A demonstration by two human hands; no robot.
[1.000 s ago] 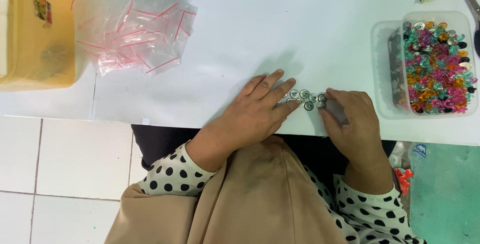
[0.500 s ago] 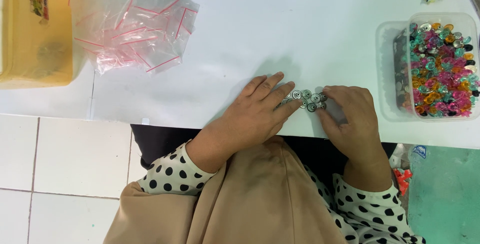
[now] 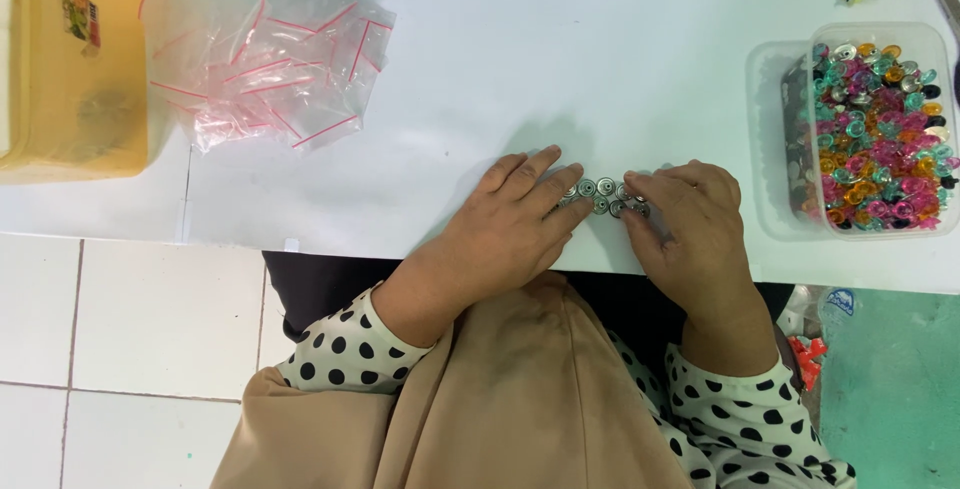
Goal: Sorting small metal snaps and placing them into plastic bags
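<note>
A small cluster of round silver buttons (image 3: 600, 195) lies on the white table (image 3: 520, 69) near its front edge. My left hand (image 3: 510, 234) rests flat on the table, its fingertips touching the cluster's left side. My right hand (image 3: 690, 229) is curled against the cluster's right side, fingers bent over some of the buttons. Whether either hand pinches a button is hidden by the fingers.
A clear plastic tub (image 3: 870, 129) full of many coloured buttons stands at the right. A pile of small clear zip bags with red strips (image 3: 270, 59) lies at the back left, beside a yellow box (image 3: 70, 69). White floor tiles (image 3: 120, 349) show below the table.
Both hands stay at the silver buttons; the fingers have shifted only slightly. The view has drifted a little.
</note>
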